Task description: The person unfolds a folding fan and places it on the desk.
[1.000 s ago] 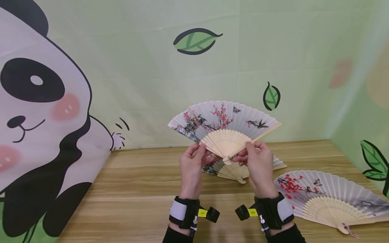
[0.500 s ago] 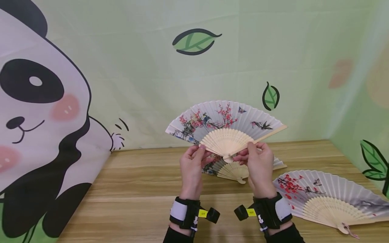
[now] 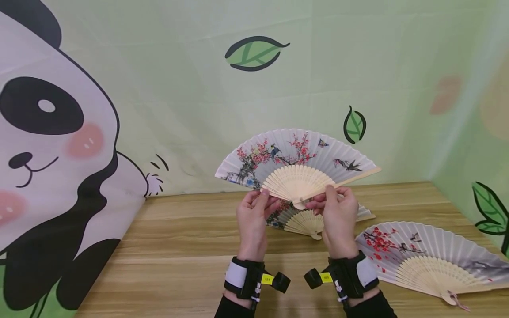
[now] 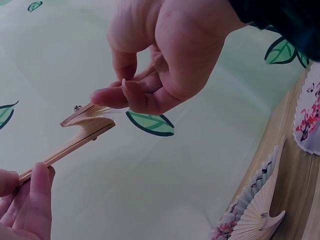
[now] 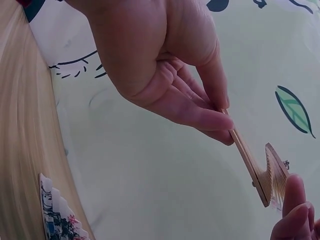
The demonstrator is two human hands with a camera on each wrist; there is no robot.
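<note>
An unfolded folding fan (image 3: 298, 179) is raised above the table, its pale leaf printed with red blossom, birds and a butterfly. My left hand (image 3: 251, 223) pinches the fan's left outer rib between thumb and fingers. On the other side, my right hand (image 3: 341, 218) pinches the right outer rib. Both wrist views show the fan edge-on near its pivot, with a hand at either side. Behind the hands a second open fan (image 3: 306, 223) lies on the table, partly hidden. To the right rests a third open fan (image 3: 433, 260), with red blossom and a pink cord at its pivot.
Wood-grain table (image 3: 167, 265) runs under the hands, up to a light green backdrop (image 3: 179, 88) with printed leaves. A large printed panda (image 3: 95, 207) fills the left side. Each wrist wears a black strap with a small camera.
The held fan has spread a little wider, its right rib swinging down to the right and its left tip lowering slightly. Its pivot has risen somewhat. Both hands keep their pinch; the other fans lie still.
</note>
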